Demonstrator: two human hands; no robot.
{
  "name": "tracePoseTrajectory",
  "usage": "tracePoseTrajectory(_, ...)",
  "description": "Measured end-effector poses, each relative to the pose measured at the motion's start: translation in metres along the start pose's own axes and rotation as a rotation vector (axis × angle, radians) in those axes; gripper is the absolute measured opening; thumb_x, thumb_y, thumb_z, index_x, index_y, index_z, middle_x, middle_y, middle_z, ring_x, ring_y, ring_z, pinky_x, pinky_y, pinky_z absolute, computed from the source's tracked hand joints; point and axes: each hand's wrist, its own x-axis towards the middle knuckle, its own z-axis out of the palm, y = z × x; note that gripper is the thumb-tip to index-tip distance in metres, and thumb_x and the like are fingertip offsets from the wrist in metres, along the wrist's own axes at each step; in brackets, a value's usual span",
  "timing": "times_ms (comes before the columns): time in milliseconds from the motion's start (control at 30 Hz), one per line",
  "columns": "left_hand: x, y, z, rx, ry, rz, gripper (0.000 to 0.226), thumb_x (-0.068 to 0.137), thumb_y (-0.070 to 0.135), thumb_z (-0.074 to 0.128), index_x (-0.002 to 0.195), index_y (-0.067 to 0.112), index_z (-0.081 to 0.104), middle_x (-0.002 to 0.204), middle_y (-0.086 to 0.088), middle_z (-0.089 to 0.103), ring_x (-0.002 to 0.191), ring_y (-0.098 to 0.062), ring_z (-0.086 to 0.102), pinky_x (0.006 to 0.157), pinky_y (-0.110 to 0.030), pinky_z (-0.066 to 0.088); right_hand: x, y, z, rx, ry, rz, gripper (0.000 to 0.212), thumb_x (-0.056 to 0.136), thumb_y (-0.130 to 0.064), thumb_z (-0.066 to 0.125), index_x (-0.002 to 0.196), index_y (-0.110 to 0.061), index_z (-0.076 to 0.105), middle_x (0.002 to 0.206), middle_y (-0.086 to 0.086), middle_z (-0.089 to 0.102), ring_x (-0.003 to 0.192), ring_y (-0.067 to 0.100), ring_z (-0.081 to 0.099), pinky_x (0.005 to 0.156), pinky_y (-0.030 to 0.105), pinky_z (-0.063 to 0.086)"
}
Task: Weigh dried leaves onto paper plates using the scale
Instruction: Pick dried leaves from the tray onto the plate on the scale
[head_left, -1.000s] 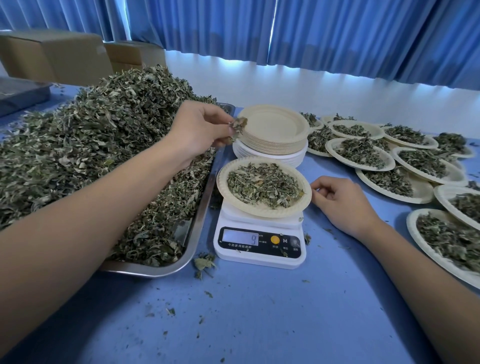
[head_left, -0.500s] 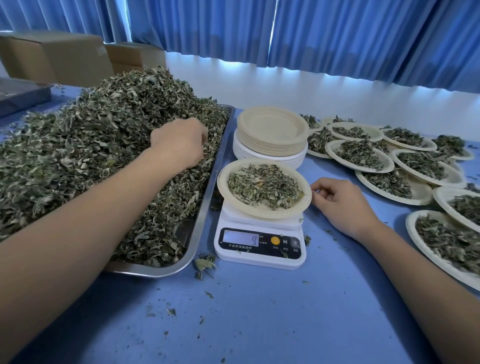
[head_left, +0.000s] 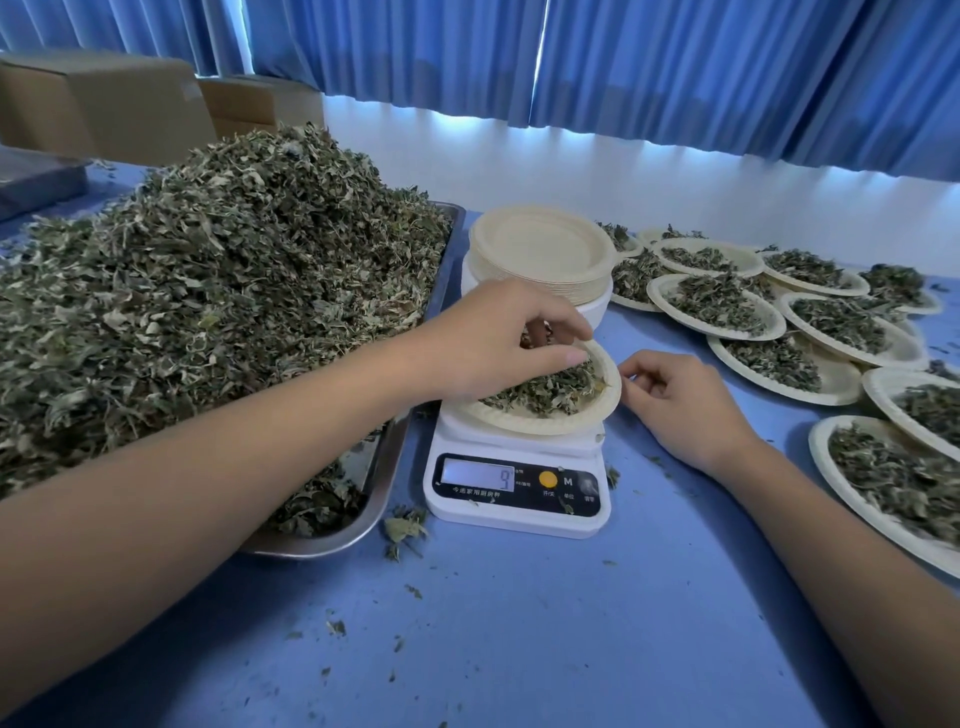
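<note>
At the middle of the blue table (head_left: 519, 649), a white scale (head_left: 511, 519) carries a paper plate (head_left: 535, 425) partly heaped with leaves, and its display reads 9. The left hand (head_left: 493, 338) hangs over the plate's ten o'clock side. Its fingers (head_left: 550, 312) are curled down and bunched towards the thumb, pinching a small tuft of leaves (head_left: 537, 332) above the pile.

The right hand (head_left: 685, 410) rests on the table at three o'clock from the scale, fingers loosely curled and holding nothing. Its fingertips (head_left: 631, 371) are just beside the plate's rim, and I cannot tell whether they touch it.

At nine o'clock a metal tray (head_left: 387, 478) holds a tall heap of dried leaves (head_left: 218, 291). At twelve o'clock stands a stack of empty plates (head_left: 540, 249). From one to four o'clock lie filled plates (head_left: 717, 306), overlapping one another. Leaf crumbs (head_left: 405, 530) lie at seven o'clock.
</note>
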Motion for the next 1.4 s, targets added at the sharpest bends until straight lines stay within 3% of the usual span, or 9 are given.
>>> tracePoseTrajectory(100, 0.002, 0.004, 0.002, 0.014, -0.074, -0.011, 0.024, 0.097, 0.027, 0.065, 0.119, 0.023, 0.073, 0.106, 0.015, 0.071, 0.09, 0.005, 0.06, 0.082, -0.011, 0.043, -0.001, 0.0, 0.0, 0.004, -0.006, 0.003, 0.017, 0.096, -0.022, 0.066, 0.082, -0.031, 0.07, 0.057, -0.015, 0.06, 0.047, 0.005, 0.047, 0.049, 0.014, 0.038)
tracePoseTrajectory(233, 0.004, 0.007, 0.004, 0.053, -0.168, 0.025, 0.028, 0.089, 0.021, 0.073, 0.117, 0.023, 0.074, 0.108, 0.011, 0.071, 0.091, -0.004, 0.062, 0.085, -0.022, 0.049, -0.001, 0.001, 0.0, 0.01, -0.009, 0.004, 0.015, 0.096, -0.022, 0.067, 0.084, -0.029, 0.071, 0.058, -0.016, 0.06, 0.047, 0.004, 0.047, 0.051, 0.015, 0.039)
tracePoseTrajectory(367, 0.006, 0.005, 0.011, 0.089, -0.201, 0.052, 0.026, 0.085, 0.02, 0.077, 0.11, 0.024, 0.077, 0.099, 0.015, 0.07, 0.087, 0.0, 0.058, 0.072, -0.007, 0.042, -0.001, 0.001, 0.001, 0.013, -0.01, 0.007, 0.013, 0.096, -0.022, 0.067, 0.085, -0.028, 0.071, 0.057, -0.017, 0.06, 0.047, 0.005, 0.047, 0.05, 0.015, 0.038)
tracePoseTrajectory(533, 0.007, 0.002, 0.013, 0.107, -0.17, 0.054, 0.016, 0.084, 0.019, 0.079, 0.1, 0.023, 0.078, 0.085, 0.022, 0.066, 0.076, 0.016, 0.056, 0.067, -0.001, 0.037, -0.001, 0.002, 0.001, 0.009, -0.004, 0.005, 0.014, 0.096, -0.023, 0.067, 0.083, -0.029, 0.071, 0.057, -0.014, 0.06, 0.047, 0.005, 0.047, 0.049, 0.016, 0.038)
tracePoseTrajectory(733, 0.005, 0.002, 0.014, 0.136, -0.072, 0.064, 0.016, 0.083, 0.009, 0.075, 0.096, 0.017, 0.08, 0.09, 0.007, 0.076, 0.072, 0.013, 0.057, 0.069, -0.001, 0.039, -0.001, 0.002, 0.002, 0.003, 0.003, -0.006, 0.016, 0.095, -0.022, 0.067, 0.082, -0.03, 0.07, 0.058, -0.015, 0.06, 0.048, 0.004, 0.048, 0.051, 0.013, 0.039)
tracePoseTrajectory(867, 0.006, 0.002, 0.006, 0.0, 0.065, 0.03, 0.012, 0.083, 0.006, 0.077, 0.092, 0.013, 0.079, 0.085, 0.005, 0.076, 0.077, -0.003, 0.066, 0.073, -0.017, 0.053, -0.001, 0.004, 0.002, 0.007, 0.004, -0.002, 0.016, 0.096, -0.023, 0.067, 0.081, -0.03, 0.069, 0.058, -0.013, 0.06, 0.047, 0.005, 0.048, 0.05, 0.014, 0.039)
tracePoseTrajectory(967, 0.007, -0.001, 0.0, -0.145, 0.151, -0.031, 0.01, 0.082, 0.004, 0.079, 0.09, 0.01, 0.078, 0.081, 0.002, 0.075, 0.074, -0.01, 0.069, 0.071, -0.019, 0.054, -0.001, 0.004, 0.003, 0.01, 0.003, -0.005, 0.017, 0.096, -0.023, 0.066, 0.081, -0.03, 0.069, 0.057, -0.013, 0.06, 0.046, 0.005, 0.047, 0.05, 0.014, 0.039)
tracePoseTrajectory(1100, 0.005, -0.005, -0.007, -0.268, 0.189, -0.074, 0.012, 0.08, 0.001, 0.081, 0.091, 0.004, 0.077, 0.085, -0.006, 0.076, 0.073, -0.007, 0.07, 0.073, -0.019, 0.057, 0.0, 0.004, 0.002, 0.015, 0.003, -0.002, 0.018, 0.096, -0.023, 0.066, 0.08, -0.031, 0.069, 0.057, -0.012, 0.059, 0.046, 0.004, 0.046, 0.049, 0.015, 0.038)
tracePoseTrajectory(1400, 0.005, -0.022, -0.023, -0.405, 0.271, -0.201, 0.018, 0.075, 0.005, 0.086, 0.087, 0.013, 0.076, 0.09, -0.012, 0.076, 0.078, -0.012, 0.069, 0.08, -0.027, 0.058, -0.001, 0.002, 0.002, 0.016, -0.004, 0.008, 0.017, 0.096, -0.02, 0.066, 0.082, -0.029, 0.07, 0.057, -0.015, 0.059, 0.046, 0.004, 0.046, 0.05, 0.014, 0.039)
